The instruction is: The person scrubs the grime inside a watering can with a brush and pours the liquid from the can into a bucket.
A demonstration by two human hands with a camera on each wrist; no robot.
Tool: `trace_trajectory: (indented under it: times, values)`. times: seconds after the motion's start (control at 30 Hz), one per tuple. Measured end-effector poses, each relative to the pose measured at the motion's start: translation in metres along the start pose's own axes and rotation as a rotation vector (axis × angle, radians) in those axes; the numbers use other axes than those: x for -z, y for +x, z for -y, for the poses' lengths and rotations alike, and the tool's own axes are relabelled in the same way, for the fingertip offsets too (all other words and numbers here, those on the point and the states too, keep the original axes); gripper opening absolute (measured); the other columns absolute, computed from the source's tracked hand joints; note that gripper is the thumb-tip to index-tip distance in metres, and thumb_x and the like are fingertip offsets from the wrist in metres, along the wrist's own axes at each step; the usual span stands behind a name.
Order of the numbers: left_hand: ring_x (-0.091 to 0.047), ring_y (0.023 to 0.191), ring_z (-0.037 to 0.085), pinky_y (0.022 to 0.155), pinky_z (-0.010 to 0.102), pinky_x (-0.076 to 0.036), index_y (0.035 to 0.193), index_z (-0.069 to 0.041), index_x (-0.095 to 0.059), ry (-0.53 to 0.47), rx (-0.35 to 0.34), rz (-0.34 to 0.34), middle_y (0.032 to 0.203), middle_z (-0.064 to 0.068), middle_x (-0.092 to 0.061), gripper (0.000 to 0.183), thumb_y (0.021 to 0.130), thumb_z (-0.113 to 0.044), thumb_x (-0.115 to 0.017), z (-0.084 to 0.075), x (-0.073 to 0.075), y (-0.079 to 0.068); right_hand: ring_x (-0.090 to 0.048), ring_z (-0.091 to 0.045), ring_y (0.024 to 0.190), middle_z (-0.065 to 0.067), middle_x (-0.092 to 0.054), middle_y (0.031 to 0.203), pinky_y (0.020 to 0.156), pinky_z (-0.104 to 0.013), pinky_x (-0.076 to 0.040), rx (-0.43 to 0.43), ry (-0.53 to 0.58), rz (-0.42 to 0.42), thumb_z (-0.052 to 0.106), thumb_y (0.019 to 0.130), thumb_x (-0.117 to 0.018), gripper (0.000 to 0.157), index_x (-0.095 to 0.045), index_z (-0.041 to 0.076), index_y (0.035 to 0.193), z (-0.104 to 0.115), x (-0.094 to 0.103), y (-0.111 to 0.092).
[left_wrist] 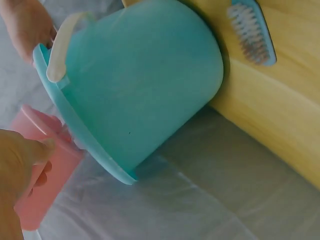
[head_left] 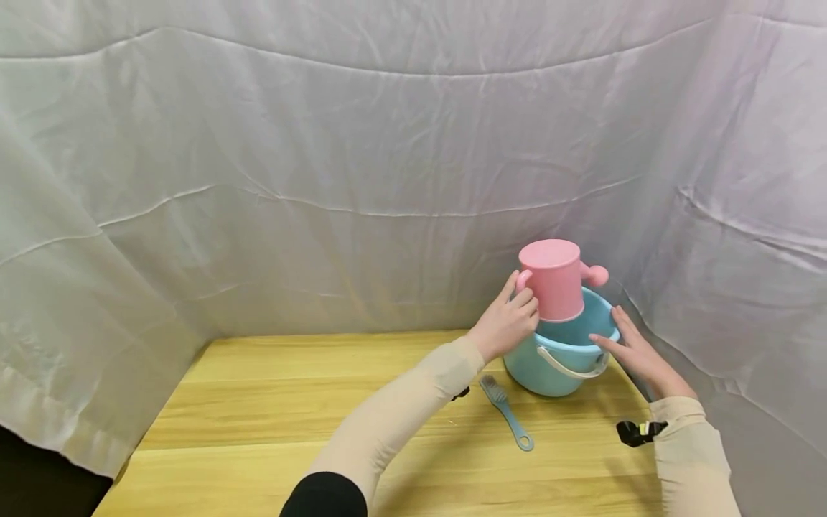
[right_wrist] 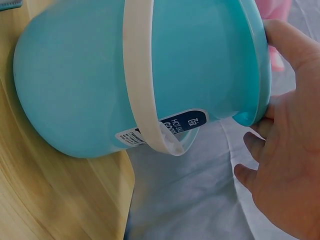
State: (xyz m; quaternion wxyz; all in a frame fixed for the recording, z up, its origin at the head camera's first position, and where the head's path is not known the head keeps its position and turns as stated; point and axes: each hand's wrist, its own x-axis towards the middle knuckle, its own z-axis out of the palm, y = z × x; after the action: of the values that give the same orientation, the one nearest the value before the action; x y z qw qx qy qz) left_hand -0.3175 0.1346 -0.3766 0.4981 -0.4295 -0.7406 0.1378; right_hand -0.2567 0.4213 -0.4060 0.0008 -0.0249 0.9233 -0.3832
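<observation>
A pink watering can (head_left: 559, 289) is held over a light blue bucket (head_left: 549, 370), its flat round end up and its knobbed spout pointing right. My left hand (head_left: 510, 322) grips the can by its handle; in the left wrist view, the thumb and curled fingers show against the pink can (left_wrist: 55, 185). My right hand (head_left: 646, 359) holds the bucket's right rim between thumb and fingers, seen closer in the right wrist view. The bucket stands upright, its white handle (right_wrist: 139, 65) hanging down at the front. The inside bottom of the bucket is hidden.
A blue-handled brush (head_left: 507, 414) with bristles lies on the wooden table (head_left: 271, 402), in front of the bucket and left of it. Grey-white cloth (head_left: 388, 158) hangs behind the table and at both sides. The bucket stands near the table's back right corner.
</observation>
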Motion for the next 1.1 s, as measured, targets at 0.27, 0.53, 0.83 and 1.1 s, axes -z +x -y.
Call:
trace_trajectory:
  times: [0.27,0.53,0.83,1.1]
  values:
    - [-0.054,0.108,0.017,0.117,0.052,-0.029,0.093,-0.029,-0.074,0.059,-0.073,0.040,0.097,-0.007,-0.067,0.061,0.100,0.003,-0.022,-0.004,0.002,0.013,0.022,-0.047,0.144,-0.018,0.025,0.159,0.104,-0.079,-0.002,0.019,0.006,-0.011,0.046,0.098,-0.052,0.095,0.016,0.009,0.152,-0.004,-0.001,0.004]
    - [-0.053,0.109,0.017,0.118,0.052,-0.027,0.097,-0.029,-0.074,0.070,-0.070,0.098,0.100,-0.007,-0.067,0.054,0.100,-0.001,-0.028,-0.010,0.006,0.014,0.022,-0.047,0.144,-0.018,0.024,0.159,0.105,-0.078,-0.001,0.029,0.020,-0.018,0.045,0.098,-0.052,0.094,0.015,0.008,0.153,-0.003,-0.003,0.004]
    - [-0.053,0.102,0.014,0.112,0.053,-0.033,0.096,-0.030,-0.073,0.024,0.025,0.199,0.097,-0.011,-0.066,0.036,0.100,-0.014,-0.040,-0.006,0.003,0.005,0.023,-0.046,0.144,-0.012,0.028,0.159,0.106,-0.077,0.000,0.018,0.024,-0.015,0.046,0.098,-0.050,0.092,0.017,0.014,0.152,-0.001,-0.003,0.007]
    - [-0.049,0.106,0.012,0.108,0.049,-0.032,0.101,-0.028,-0.069,-0.130,0.218,0.348,0.100,-0.011,-0.060,0.024,0.101,-0.024,-0.045,0.003,0.000,-0.005,0.021,-0.048,0.144,-0.015,0.028,0.158,0.106,-0.077,-0.001,0.004,0.004,-0.018,0.045,0.099,-0.050,0.092,0.018,0.013,0.152,-0.002,-0.005,0.009]
